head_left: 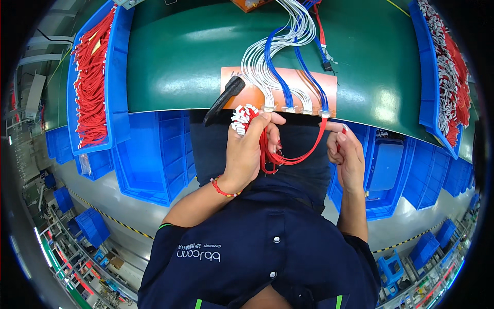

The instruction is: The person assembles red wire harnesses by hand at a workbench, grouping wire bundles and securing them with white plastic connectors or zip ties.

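One red wire (314, 147) is strung between the two hands, just below the orange fixture plate (247, 95) at the near edge of the green tabletop (175, 62). The left hand (247, 152) is clenched around a bundle of red wires (266, 154), whose white connector ends (241, 117) stick up above the fist, touching the plate's near edge. The right hand (347, 157), to the right of the plate and below it, pinches the far end of the single wire, which rises to the rightmost of the small connectors (324, 112) along the plate's front edge.

Several white and blue wires (280, 62) already run from those connectors up across the plate, so that part of the wiring looks done. Judging by the thick bundle in the fist, most red wires are yet to be placed. Many more red wires lie in the blue tray (116, 77) well left of the plate, and mixed red and white ones in another blue tray (427, 72) well to its right. A black-handled tool (221, 100) rests on the plate's left corner.
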`<state>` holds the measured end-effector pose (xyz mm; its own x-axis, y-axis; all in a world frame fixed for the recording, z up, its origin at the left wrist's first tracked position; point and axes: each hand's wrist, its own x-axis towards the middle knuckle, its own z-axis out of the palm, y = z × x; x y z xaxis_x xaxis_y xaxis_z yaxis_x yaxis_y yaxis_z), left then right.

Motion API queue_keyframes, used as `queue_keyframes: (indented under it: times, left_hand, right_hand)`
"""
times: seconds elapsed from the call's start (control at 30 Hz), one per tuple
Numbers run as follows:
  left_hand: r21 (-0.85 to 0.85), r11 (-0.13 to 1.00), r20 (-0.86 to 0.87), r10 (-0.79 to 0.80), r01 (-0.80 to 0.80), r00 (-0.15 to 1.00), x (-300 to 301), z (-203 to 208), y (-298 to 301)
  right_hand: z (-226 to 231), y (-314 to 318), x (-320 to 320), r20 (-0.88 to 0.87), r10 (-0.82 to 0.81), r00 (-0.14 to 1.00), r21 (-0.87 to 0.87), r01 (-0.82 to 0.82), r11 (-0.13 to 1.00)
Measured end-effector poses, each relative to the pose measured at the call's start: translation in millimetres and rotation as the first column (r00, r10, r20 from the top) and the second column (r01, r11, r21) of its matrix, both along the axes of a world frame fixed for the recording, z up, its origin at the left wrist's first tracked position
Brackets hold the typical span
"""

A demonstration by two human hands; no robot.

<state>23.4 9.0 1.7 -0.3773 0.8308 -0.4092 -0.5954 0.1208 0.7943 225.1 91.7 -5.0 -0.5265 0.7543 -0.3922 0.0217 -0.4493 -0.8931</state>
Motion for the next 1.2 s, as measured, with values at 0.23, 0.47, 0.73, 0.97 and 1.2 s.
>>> queue_keyframes:
  times: [0.23,0.47,0.73,0.97,1.2]
  left_hand:
    - [0.021,0.993,0.030,-0.116,0.115,0.993,-14,-2,-1]
    - [0.020,0.986,0.076,-0.165,0.164,0.983,-19,4,-5]
    - [0.035,0.984,0.143,-0.175,0.172,0.974,-15,0,-1]
    - [0.063,0.947,0.109,-0.321,0.315,0.941,-6,8,-16]
    - [0.067,0.920,-0.046,-0.383,0.385,0.923,0,14,-10]
  right_hand:
    - [-3,-3,-9,-0.191,-0.110,0.975,-0.097,0.093,0.991]
    - [-1,-11,-26,-0.081,-0.137,0.987,-0.018,0.136,0.991]
    - [-1,-9,-38,-0.064,-0.162,0.985,-0.031,0.161,0.987]
    - [2,-19,-29,-0.026,-0.114,0.993,0.101,0.117,0.988]
    - [14,-33,-40,0.009,-0.032,0.999,0.251,0.028,0.968]
